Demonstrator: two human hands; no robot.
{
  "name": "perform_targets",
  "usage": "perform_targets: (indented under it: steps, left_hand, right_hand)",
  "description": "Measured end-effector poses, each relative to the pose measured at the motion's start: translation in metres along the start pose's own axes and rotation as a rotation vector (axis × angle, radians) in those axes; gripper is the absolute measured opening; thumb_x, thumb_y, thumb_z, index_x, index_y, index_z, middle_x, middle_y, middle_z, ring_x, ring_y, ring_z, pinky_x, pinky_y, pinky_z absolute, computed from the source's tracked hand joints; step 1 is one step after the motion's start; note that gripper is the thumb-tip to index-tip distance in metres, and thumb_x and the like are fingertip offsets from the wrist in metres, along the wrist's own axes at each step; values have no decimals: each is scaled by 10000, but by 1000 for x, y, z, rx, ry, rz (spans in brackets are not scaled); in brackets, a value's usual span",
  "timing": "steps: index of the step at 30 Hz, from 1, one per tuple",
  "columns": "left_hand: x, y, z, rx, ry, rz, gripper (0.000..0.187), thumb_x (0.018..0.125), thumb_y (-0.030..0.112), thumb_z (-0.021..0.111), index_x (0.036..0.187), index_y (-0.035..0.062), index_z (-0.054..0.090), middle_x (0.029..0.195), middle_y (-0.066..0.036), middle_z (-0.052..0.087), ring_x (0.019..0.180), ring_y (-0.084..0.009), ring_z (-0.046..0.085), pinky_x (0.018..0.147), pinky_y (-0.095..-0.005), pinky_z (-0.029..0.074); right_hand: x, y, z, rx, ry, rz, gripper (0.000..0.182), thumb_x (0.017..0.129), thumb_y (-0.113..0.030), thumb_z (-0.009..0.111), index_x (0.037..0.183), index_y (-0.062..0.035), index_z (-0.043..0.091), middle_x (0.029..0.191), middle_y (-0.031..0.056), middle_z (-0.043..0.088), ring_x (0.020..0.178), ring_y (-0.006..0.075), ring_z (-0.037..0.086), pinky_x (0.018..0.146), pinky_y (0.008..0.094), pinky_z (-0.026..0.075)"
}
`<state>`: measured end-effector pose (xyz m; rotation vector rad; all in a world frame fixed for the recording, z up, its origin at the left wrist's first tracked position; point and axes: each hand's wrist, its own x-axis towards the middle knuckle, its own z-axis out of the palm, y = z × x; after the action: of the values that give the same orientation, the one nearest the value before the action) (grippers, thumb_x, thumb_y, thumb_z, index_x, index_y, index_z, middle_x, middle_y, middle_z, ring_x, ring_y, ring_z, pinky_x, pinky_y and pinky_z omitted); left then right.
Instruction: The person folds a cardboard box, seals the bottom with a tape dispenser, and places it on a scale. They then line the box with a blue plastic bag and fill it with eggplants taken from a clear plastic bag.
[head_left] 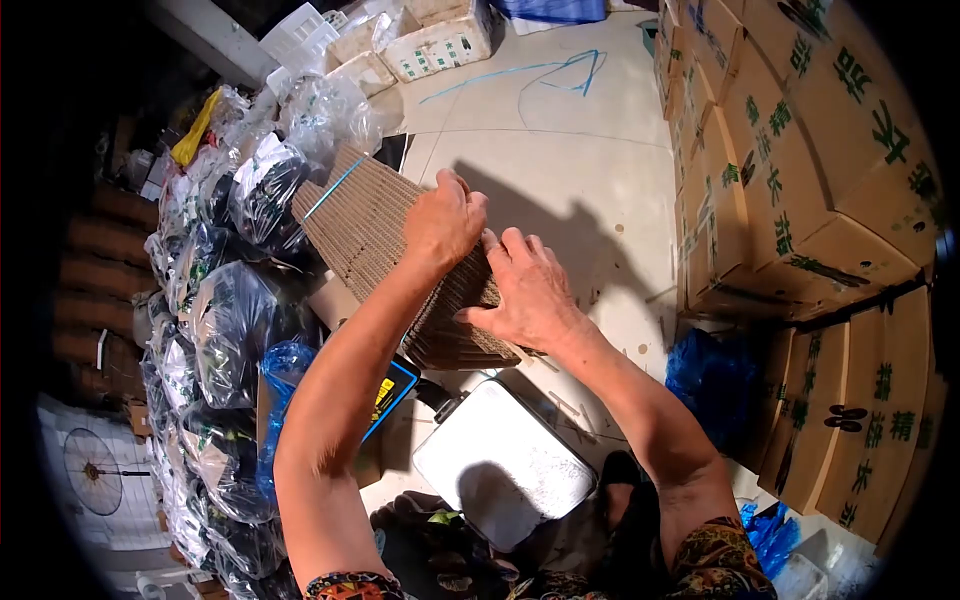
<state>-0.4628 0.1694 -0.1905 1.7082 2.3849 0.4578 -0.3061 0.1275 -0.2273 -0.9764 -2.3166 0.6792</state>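
Both forearms reach forward over the bundle of flattened cardboard: the left hand curls narrow on its top, while the right hand spreads wide at its near end, fingertips perhaps touching the edge.

There were two bare hands, one left hand and one right hand. I counted one bundle of corrugated cardboard, one platform scale, one wire-guard fan and three pieces of blue plastic. Filled clear plastic bags and printed cardboard cartons were many; because they overlapped, I could not tell their exact number.
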Motion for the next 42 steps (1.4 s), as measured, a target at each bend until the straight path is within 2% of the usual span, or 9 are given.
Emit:
perform_targets:
  steps: [5,14,18,22,27,31,32,36,42]
  left_hand:
    - [19,-6,7,20,-85,-78,386,866,321,503,1018,-33,523,957,-300,645,924,-462,616,846,-499,480]
    - [-38,35,0,139,-133,176,281,917,262,480,1061,22,455,801,-269,647,783,-462,626,735,-531,491]
    - [-74,31,-17,247,-160,235,255,915,235,500,1053,30,439,748,-261,632,758,-455,616,694,-533,479]
    - [-107,-10,-42,24,-196,187,224,873,132,503,1058,18,450,765,-232,647,744,-439,623,680,-496,481]
    - [-121,-42,-64,-322,-393,64,364,857,101,564,1188,-6,460,894,-122,669,852,-183,613,762,-319,489]
    - [-120,-51,-54,-408,-315,183,387,850,76,544,1222,-10,482,1087,-130,600,975,-165,566,829,-305,477]
    - [-117,-57,-52,-500,-317,192,388,848,73,537,1223,-10,483,1084,-126,602,979,-166,566,836,-304,474]
    - [-117,-69,-50,-611,-329,142,399,844,73,501,1232,-11,471,1065,-122,607,976,-168,570,845,-296,470]
    - [-106,-73,-53,-577,-398,188,585,836,84,553,1361,-12,313,896,-141,659,824,-187,625,763,-311,508]
  right_hand:
    - [-3,3,6,15,14,-38,872,640,-432,796,1284,51,464,1084,146,469,1013,329,482,899,437,445]
    - [-8,18,21,251,136,63,927,623,-508,822,1297,5,445,1248,220,484,1130,401,486,964,488,415]
    - [-5,24,20,184,70,113,1145,584,-508,840,1440,-10,265,1347,193,424,1185,380,459,983,497,396]
    - [-3,18,6,138,51,191,1116,620,-483,824,1454,-22,242,1392,201,380,1228,383,427,1023,486,375]
    - [-31,-15,-7,-64,170,-117,1108,569,-537,827,1387,43,357,1470,218,295,1337,369,269,1058,506,227]
    - [-43,-66,26,-85,162,-325,1198,492,-536,847,1394,52,323,1453,231,327,1338,373,314,1034,494,287]
    - [-40,-67,43,-85,259,-320,1238,482,-503,867,1420,42,271,1425,230,355,1317,369,337,1021,479,312]
    - [-32,-63,46,-94,102,-217,1172,573,-413,862,1443,34,215,1380,239,393,1288,368,366,1009,471,329]
    - [-23,-46,32,-157,79,-154,993,634,-381,806,1404,22,326,1345,196,440,1272,334,390,1023,456,318]
